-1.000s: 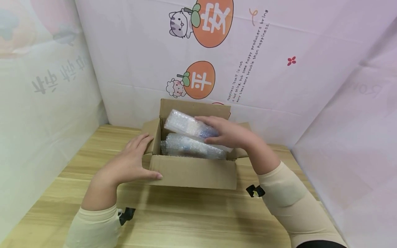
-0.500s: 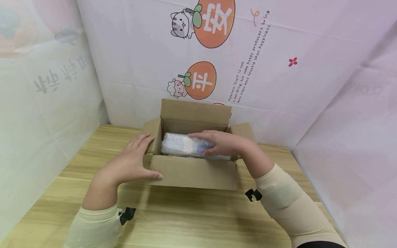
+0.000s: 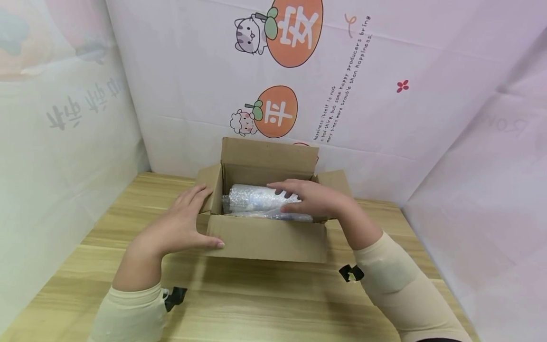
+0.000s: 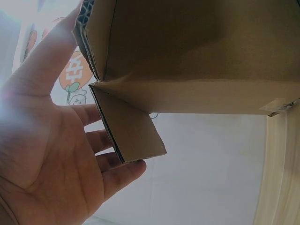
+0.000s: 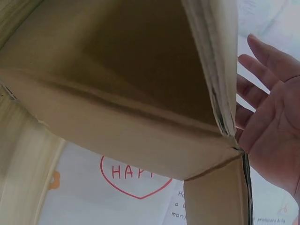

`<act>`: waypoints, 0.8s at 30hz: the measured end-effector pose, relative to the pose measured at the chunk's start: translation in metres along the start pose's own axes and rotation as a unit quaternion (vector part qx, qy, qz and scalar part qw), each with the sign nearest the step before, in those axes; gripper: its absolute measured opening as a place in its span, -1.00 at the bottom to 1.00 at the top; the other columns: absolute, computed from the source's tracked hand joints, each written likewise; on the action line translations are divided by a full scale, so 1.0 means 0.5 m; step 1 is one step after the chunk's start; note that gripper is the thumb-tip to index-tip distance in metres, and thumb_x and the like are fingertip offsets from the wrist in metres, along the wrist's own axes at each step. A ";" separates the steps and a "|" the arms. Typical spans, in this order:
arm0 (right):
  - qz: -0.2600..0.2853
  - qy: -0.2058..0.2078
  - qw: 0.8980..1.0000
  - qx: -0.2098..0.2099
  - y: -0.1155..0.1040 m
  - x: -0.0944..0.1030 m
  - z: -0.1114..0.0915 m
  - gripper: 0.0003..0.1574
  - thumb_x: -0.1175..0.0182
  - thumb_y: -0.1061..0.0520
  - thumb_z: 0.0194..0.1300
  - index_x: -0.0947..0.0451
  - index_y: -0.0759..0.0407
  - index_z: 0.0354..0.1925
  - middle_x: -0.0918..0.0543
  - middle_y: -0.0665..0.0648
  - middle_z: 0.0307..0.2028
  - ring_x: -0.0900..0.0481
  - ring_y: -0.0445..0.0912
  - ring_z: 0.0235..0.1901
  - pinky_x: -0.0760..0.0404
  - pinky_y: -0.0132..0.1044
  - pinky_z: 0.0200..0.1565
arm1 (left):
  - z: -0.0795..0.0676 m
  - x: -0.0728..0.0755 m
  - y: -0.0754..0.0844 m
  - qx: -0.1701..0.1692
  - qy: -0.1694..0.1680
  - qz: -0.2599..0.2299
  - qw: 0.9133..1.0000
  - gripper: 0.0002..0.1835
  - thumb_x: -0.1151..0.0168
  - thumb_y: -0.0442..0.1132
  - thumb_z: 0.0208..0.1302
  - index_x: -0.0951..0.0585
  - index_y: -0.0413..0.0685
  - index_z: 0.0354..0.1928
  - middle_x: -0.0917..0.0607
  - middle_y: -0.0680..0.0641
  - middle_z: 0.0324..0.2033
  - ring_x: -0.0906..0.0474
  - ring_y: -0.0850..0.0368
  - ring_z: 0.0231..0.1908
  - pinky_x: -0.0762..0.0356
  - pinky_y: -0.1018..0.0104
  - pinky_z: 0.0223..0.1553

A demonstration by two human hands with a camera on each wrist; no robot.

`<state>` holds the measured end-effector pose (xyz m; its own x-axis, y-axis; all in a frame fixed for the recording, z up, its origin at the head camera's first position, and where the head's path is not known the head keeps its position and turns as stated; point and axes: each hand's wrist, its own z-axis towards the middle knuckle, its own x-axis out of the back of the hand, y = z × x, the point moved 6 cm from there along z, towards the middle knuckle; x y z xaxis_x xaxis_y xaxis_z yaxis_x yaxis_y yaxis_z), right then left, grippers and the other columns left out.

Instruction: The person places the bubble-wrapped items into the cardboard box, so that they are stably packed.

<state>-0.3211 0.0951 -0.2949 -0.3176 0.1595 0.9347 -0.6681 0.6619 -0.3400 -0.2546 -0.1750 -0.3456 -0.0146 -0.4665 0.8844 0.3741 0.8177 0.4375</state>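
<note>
An open cardboard box stands on the wooden table by the back wall. Inside lies a bubble-wrapped package, and a second wrapped package shows in front of it, partly hidden by the front flap. My left hand rests against the box, its fingers along the left flap and its thumb on the front flap. Over the right part of the packages hovers my right hand, fingers loosely extended. In the right wrist view this hand appears beyond the box's edge, its fingers apart.
The right side flap is folded outward, and the back flap stands up near the printed wall sheet. White sheets enclose the left and right sides. Wooden tabletop extends in front of the box.
My right hand lowered a tilted bubble-wrapped package into the box and let it go; the package now lies low at the front. My left hand has stayed at the box's left side.
</note>
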 end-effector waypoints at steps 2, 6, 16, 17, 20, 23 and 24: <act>0.006 0.025 1.000 -0.001 0.004 0.008 -0.008 -0.28 -0.17 -0.16 0.39 -0.22 -0.27 0.45 -0.51 0.02 0.24 -0.49 -0.07 0.21 -0.51 -0.02 0.19 | 0.000 0.000 0.001 -0.001 0.001 0.000 1.000 0.41 -0.43 0.51 -0.29 0.01 0.00 0.55 0.00 -0.16 0.52 0.08 -0.30 0.48 -0.05 -0.35 0.37; 0.031 0.086 0.996 -0.005 0.014 0.028 -0.032 -0.37 -0.17 -0.11 0.40 -0.33 -0.21 0.39 -0.58 0.05 0.16 -0.56 -0.10 0.08 -0.58 -0.03 0.09 | 0.001 -0.001 0.003 -0.003 0.003 0.000 1.000 0.42 -0.42 0.52 -0.30 0.01 0.02 0.55 0.00 -0.16 0.52 0.08 -0.30 0.48 -0.05 -0.35 0.38; 0.065 0.230 0.971 -0.002 0.033 0.068 -0.119 -0.42 -0.17 -0.01 0.42 -0.39 0.04 0.35 -0.62 0.08 0.10 -0.59 -0.03 0.04 -0.60 -0.04 0.06 | -0.004 -0.001 -0.004 0.002 -0.002 0.010 1.000 0.38 -0.28 0.61 -0.23 0.06 0.09 0.57 0.06 -0.13 0.54 0.13 -0.31 0.50 -0.02 -0.38 0.37; 0.065 0.244 0.967 -0.003 0.035 0.068 -0.127 -0.42 -0.16 -0.01 0.42 -0.39 0.03 0.35 -0.61 0.08 0.12 -0.58 -0.02 0.07 -0.59 -0.03 0.07 | -0.005 -0.002 -0.005 0.003 -0.003 0.011 1.000 0.37 -0.26 0.62 -0.21 0.07 0.09 0.57 0.07 -0.13 0.55 0.14 -0.31 0.50 -0.01 -0.38 0.37; 0.057 0.298 0.953 -0.006 0.042 0.068 -0.152 -0.44 -0.14 -0.02 0.44 -0.40 0.02 0.35 -0.59 0.10 0.17 -0.57 0.00 0.10 -0.57 -0.01 0.07 | -0.008 -0.003 -0.009 0.006 -0.003 0.014 1.000 0.35 -0.22 0.62 -0.16 0.07 0.09 0.57 0.09 -0.13 0.55 0.16 -0.31 0.50 0.01 -0.38 0.38; 0.044 0.362 0.931 0.002 0.045 0.066 -0.178 -0.48 -0.15 0.04 0.43 -0.45 0.04 0.31 -0.60 0.10 0.17 -0.55 -0.02 0.13 -0.56 -0.09 0.08 | -0.009 -0.004 -0.011 0.008 -0.002 0.012 1.000 0.32 -0.20 0.61 -0.12 0.08 0.10 0.57 0.10 -0.12 0.55 0.17 -0.30 0.50 0.02 -0.39 0.38; 0.038 0.381 0.924 0.005 0.046 0.065 -0.187 -0.50 -0.15 0.07 0.43 -0.46 0.05 0.30 -0.60 0.10 0.18 -0.54 -0.02 0.14 -0.55 -0.15 0.10 | -0.010 -0.004 -0.012 0.009 -0.002 0.011 1.000 0.31 -0.19 0.60 -0.11 0.08 0.10 0.57 0.10 -0.12 0.55 0.18 -0.30 0.51 0.03 -0.39 0.38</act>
